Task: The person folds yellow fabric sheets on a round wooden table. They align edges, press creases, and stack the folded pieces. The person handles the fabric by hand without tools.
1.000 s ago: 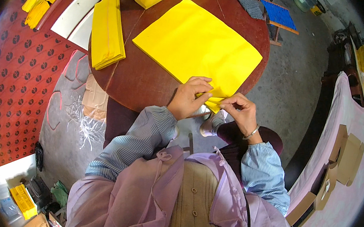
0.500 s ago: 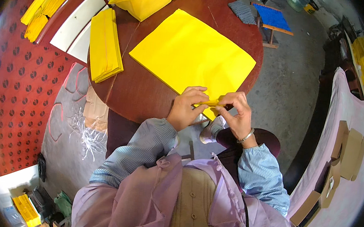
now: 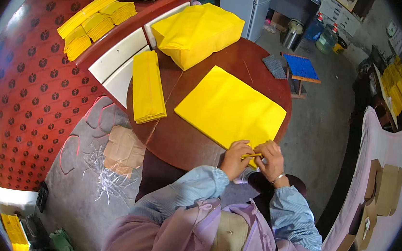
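Observation:
A flat stack of yellow fabric-like sheets [image 3: 231, 110] lies on the round brown table [image 3: 184, 148]. At its near right corner my left hand [image 3: 234, 160] and my right hand [image 3: 270, 162] sit close together. Between them the fingers of both pinch a narrow folded edge of yellow sheet [image 3: 251, 155]. Whether that edge belongs to only the top layer, I cannot tell. To the left rests a long folded yellow bundle [image 3: 148, 87]. Farther back stands a bulky yellow pile [image 3: 200, 34], its top sheet draped over the side.
A grey cloth [image 3: 274, 67] lies at the table's right edge, with a blue-topped stool [image 3: 301, 67] beyond. More yellow bundles [image 3: 96, 24] rest on the red-patterned surface at left. White strings [image 3: 107, 174] and brown paper [image 3: 123, 151] are on the floor. Cardboard boxes [image 3: 372, 209] stand at right.
The view has tilted up, so the table and stacks appear lower and farther right. Both hands stay at the same corner, now closer together, still pinching the yellow edge.

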